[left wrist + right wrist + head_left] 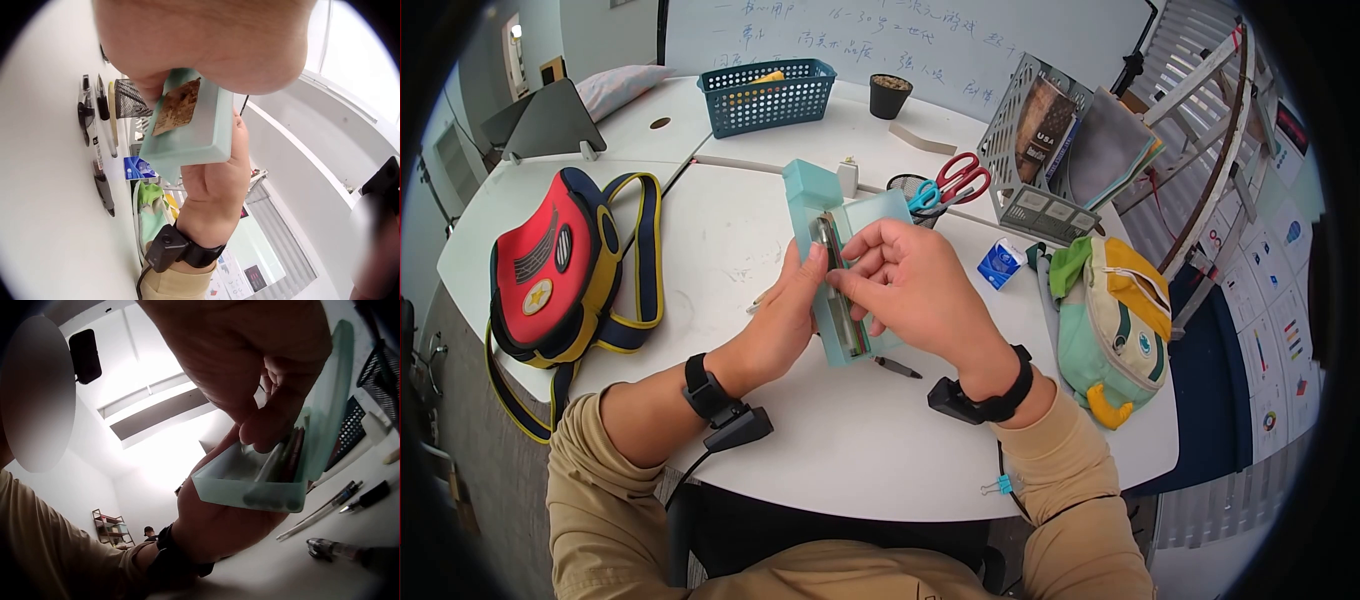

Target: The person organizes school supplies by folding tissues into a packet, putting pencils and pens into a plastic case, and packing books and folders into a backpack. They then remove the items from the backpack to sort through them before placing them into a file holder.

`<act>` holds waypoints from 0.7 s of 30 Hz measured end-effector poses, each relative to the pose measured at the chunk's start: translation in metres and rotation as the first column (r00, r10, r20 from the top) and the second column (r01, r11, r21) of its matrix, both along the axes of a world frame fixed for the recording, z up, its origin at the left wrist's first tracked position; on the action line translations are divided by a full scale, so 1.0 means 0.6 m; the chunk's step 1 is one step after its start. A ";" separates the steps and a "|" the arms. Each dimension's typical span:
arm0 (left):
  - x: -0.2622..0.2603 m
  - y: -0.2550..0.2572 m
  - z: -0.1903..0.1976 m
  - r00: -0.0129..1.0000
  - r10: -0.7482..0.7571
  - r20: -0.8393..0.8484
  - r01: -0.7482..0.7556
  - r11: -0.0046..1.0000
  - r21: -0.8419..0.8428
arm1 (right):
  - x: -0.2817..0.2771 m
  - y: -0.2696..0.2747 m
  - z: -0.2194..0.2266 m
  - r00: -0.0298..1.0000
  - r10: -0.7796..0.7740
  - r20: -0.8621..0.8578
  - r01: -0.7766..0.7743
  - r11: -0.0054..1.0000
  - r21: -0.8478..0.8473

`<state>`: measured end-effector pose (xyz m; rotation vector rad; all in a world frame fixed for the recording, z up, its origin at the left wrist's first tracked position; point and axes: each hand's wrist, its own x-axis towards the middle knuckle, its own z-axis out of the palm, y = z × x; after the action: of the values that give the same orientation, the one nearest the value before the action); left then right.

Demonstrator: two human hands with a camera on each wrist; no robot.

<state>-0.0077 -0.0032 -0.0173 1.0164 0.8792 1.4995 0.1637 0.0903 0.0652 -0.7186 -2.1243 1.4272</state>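
My left hand (pixel 762 325) grips a translucent teal pencil box (pixel 812 186) from its left side, holding it tilted above the table with the lid swung open to the right. Several pens (pixel 289 464) lie lengthwise inside the box. A brown patterned piece (pixel 178 107) shows through its wall in the left wrist view. My right hand (pixel 925 285) reaches over the box, thumb and curled fingers pinching at a pen among the others; the fingers partly hide it. Below the box, a dark pen (pixel 897 367) lies on the table, with more pens (pixel 87 115) beside it.
A red and navy bag (pixel 550 270) lies left, a green and yellow bag (pixel 1110 320) right. Behind stand a blue basket (pixel 768 100), a small pot (pixel 890 97), scissors (pixel 963 180) in a mesh cup and a file rack (pixel 1035 215). A blue packet (pixel 1001 263) sits right of my hands.
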 end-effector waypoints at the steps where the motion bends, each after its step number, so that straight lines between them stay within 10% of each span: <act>1: 0.000 -0.001 0.006 1.000 0.013 0.016 -0.013 1.000 -0.007 | 0.002 -0.005 0.011 1.000 -0.018 -0.011 0.018 1.000 0.015; 5: -0.016 0.004 0.016 0.986 0.164 -0.009 -0.164 0.986 -0.017 | 0.017 0.013 0.026 0.998 -0.061 -0.016 0.063 0.967 0.249; 12: -0.078 0.030 0.018 0.869 0.452 0.198 -0.455 0.890 -0.034 | 0.045 0.041 0.016 0.837 0.146 0.528 -0.376 0.854 0.360; 21: -0.073 0.030 0.024 0.876 0.434 0.212 -0.428 0.901 -0.074 | 0.035 0.040 -0.038 0.706 0.198 0.680 -0.525 0.791 0.315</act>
<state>-0.0513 0.0146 -0.0030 0.6349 1.0011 1.9302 0.1845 0.1144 0.0425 -0.6117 -3.1510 0.7674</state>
